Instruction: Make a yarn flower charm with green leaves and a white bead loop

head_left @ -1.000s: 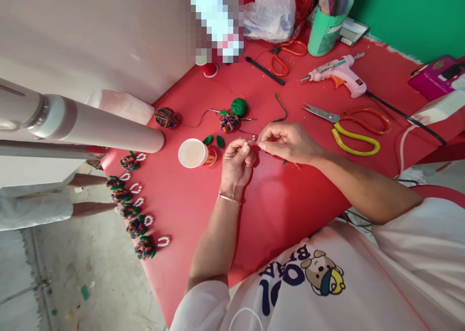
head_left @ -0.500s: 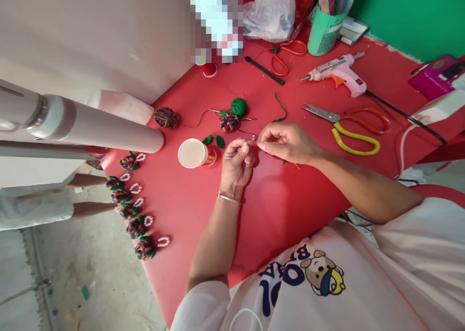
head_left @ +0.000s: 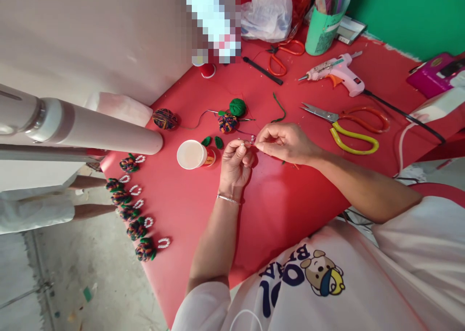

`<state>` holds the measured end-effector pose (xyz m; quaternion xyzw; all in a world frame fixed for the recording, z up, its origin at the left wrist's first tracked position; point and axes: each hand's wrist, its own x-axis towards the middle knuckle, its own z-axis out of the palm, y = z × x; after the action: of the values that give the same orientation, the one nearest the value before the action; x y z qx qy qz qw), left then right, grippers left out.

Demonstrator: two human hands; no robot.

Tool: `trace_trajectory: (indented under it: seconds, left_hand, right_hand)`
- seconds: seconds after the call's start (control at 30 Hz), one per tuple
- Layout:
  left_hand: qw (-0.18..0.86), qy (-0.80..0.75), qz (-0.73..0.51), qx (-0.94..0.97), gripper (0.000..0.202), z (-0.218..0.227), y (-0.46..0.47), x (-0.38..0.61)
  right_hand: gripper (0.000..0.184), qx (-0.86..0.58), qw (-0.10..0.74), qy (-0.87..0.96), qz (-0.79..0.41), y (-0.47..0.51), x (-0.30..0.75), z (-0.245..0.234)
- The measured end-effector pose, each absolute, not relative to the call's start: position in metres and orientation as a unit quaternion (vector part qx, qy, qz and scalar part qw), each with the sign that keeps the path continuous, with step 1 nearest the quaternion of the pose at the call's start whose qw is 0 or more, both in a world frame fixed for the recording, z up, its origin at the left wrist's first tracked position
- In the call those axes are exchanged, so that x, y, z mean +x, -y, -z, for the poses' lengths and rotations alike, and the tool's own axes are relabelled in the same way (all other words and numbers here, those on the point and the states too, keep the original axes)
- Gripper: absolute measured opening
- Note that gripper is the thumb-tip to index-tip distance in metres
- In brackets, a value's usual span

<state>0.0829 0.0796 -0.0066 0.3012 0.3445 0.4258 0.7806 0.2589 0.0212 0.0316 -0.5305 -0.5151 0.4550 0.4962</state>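
Over the red table (head_left: 189, 253) my left hand (head_left: 237, 161) and my right hand (head_left: 281, 143) meet, fingertips almost touching. Both are closed in a pinch on a fine red thread, only faintly visible between them. Small white beads (head_left: 252, 138) show just beyond the fingertips; whether they are strung cannot be made out. Past my hands lie a multicoloured yarn flower (head_left: 227, 122), a green yarn ball (head_left: 237, 107) and a crochet hook (head_left: 247, 120). Left of my left hand are two green yarn leaves (head_left: 218, 142) and a paper cup (head_left: 191, 155).
Yarn flowers with bead loops (head_left: 136, 228) line the left edge. Scissors (head_left: 339, 118), a glue gun (head_left: 334, 73), red-handled snips (head_left: 279, 62) and a green pen cup (head_left: 323, 31) stand or lie to the right and back. A multicoloured yarn ball (head_left: 165, 119) and a red thread spool (head_left: 208, 70) are leftward.
Both hands keep their pinch at nearly the same spot. The whole view has shifted very slightly; the things on the table have not moved.
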Motion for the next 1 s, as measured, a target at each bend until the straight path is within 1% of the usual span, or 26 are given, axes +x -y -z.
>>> trace_trajectory:
  seconds: [0.33,0.47,0.57,0.8,1.0]
  left_hand:
    - [0.781,-0.327,-0.428,0.315,0.028,0.0075,-0.0779,0.0827]
    - [0.785,-0.311,-0.43,0.319,0.034,0.0071,-0.0777,0.0826]
    - [0.779,-0.332,-0.426,0.318,0.038,0.006,-0.0782,0.083]
    - [0.785,-0.31,-0.431,0.319,0.034,0.0081,-0.0789,0.0833]
    - [0.783,-0.323,-0.425,0.32,0.028,0.007,-0.078,0.0831]
  right_hand:
    - [0.024,-0.535,0.496,0.52,-0.444,-0.0212,0.2583,-0.0313]
    - [0.024,-0.533,0.502,0.521,-0.439,-0.0211,0.2582,-0.0308]
    - [0.024,-0.532,0.498,0.524,-0.442,-0.0212,0.2583,-0.0314]
    - [0.024,-0.529,0.493,0.523,-0.45,-0.0211,0.2587,-0.033]
    - [0.024,-0.532,0.491,0.521,-0.452,-0.0206,0.2586,-0.0328]
